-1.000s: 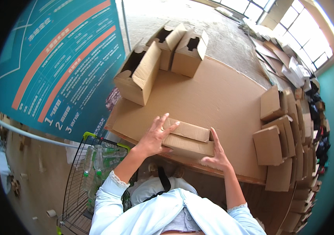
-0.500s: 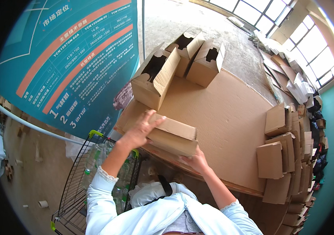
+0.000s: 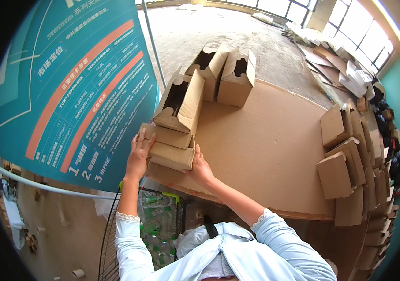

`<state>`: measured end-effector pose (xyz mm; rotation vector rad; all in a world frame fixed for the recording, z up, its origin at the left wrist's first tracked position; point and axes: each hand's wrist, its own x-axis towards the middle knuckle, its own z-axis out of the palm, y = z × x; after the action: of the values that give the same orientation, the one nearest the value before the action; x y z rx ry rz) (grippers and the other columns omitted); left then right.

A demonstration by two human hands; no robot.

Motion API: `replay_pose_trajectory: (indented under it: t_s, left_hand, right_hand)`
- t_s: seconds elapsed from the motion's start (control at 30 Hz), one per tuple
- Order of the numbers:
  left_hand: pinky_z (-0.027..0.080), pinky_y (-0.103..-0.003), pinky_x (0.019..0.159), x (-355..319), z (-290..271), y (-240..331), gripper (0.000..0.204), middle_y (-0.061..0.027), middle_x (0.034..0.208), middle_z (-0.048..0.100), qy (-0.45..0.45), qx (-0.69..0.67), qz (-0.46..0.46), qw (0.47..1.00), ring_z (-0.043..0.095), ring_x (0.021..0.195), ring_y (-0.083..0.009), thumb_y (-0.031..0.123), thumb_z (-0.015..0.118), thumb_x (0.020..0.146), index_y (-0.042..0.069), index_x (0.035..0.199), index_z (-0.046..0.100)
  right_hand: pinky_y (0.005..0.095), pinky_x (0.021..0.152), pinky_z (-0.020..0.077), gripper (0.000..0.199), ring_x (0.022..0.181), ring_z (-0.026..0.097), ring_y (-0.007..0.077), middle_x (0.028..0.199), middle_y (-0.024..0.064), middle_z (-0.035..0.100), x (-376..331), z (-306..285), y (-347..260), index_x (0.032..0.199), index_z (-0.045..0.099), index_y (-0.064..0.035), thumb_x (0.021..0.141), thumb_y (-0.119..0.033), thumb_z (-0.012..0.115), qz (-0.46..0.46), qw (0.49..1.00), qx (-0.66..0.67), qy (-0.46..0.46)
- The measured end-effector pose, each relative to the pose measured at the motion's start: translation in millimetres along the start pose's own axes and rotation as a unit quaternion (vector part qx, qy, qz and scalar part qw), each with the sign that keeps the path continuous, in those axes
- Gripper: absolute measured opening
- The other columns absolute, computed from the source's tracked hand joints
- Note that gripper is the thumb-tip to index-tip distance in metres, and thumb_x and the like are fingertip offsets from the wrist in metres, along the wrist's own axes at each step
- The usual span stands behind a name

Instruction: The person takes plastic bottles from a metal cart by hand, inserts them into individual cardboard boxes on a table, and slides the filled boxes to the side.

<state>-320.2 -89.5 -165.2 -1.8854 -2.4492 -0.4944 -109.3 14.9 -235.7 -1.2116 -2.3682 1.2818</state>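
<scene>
Between my two hands is a brown cardboard box, set near the left corner of the cardboard-topped table. My left hand grips its left end, fingers over the top edge. At the right end my right hand presses with the fingers upright along the side. The box lies against the near side of an open-topped cardboard box. Behind that stand two more boxes, one at the back and another to its right, their tops partly open with dark insides.
A teal printed banner rises at the left. Below the table's near left edge stands a wire shopping cart with green-tinted plastic bottles. Folded cardboard cartons lean in rows at the right. White foam scraps are piled farther back.
The box has moved left, from the middle of the near edge to against the standing open box. Both hands travelled with it, and the view has shifted slightly.
</scene>
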Motion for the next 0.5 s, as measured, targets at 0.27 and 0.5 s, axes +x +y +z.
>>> replay_pose_trajectory:
  t_s: [0.27, 0.5]
  left_hand:
    - [0.030, -0.048, 0.116, 2.1, 15.6, 10.9, 0.100, -0.0122, 0.158, 0.028, 0.025, 0.012, 0.013, 1.000, 0.027, 0.142, -0.0428, -0.014, 0.070, 0.063, 0.021, 0.150, 0.037]
    - [0.026, -0.052, 0.116, -38.4, 18.0, 51.6, 0.094, -0.0166, 0.160, 0.023, 0.139, -0.004, -0.050, 0.989, 0.023, 0.145, -0.0402, -0.008, 0.069, 0.072, 0.018, 0.154, 0.030]
  right_hand:
    - [0.0433, 0.106, 0.0423, 0.110, 0.126, 0.049, 0.0419, 0.142, 0.0310, 0.041, -18.3, -41.3, 50.8, 0.155, 0.002, -0.0045, 0.078, -0.026, 0.078, -0.112, 0.988, -0.036, -0.100]
    - [0.0396, 0.103, 0.0439, 0.059, 0.122, 0.053, 0.0352, 0.131, 0.0176, 0.056, -149.2, -245.7, 183.2, 0.128, 0.055, -0.0035, 0.074, -0.011, 0.077, -0.116, 0.924, -0.072, 0.358]
